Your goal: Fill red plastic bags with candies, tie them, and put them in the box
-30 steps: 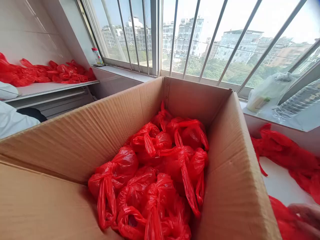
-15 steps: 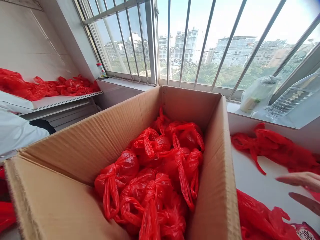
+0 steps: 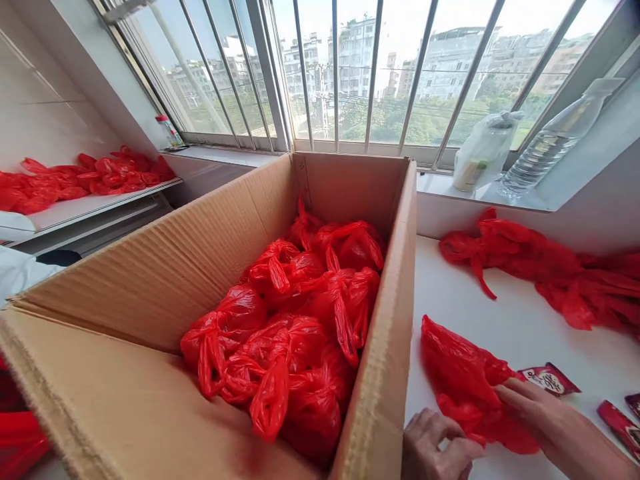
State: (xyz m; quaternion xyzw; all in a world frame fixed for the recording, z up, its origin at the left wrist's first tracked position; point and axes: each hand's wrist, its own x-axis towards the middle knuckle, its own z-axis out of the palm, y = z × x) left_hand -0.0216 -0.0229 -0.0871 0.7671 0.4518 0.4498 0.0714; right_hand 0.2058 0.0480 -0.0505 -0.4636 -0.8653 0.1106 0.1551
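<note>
On the white tabletop right of the cardboard box, a loose red plastic bag [image 3: 465, 367] lies crumpled between my hands. My left hand [image 3: 437, 443] is beside the box wall, its fingers curled in a pinch at the bag's near edge. From the right, my right hand [image 3: 543, 413] reaches onto the same bag, its fingertips partly hidden in the red film. Inside the open cardboard box [image 3: 395, 287] sit several filled red bags [image 3: 315, 400], knotted at the top.
Small dark-red printed packets [image 3: 549, 379] lie right of my hands. More loose red bags [image 3: 530, 257] lie along the wall. A clear bottle [image 3: 535, 153] and a tied clear bag [image 3: 483, 157] stand on the sill. Red bags [image 3: 110, 173] cover the left shelf.
My view has shifted right and down. My right hand has come down onto the loose red bag, and my left hand has come into view at its near edge.
</note>
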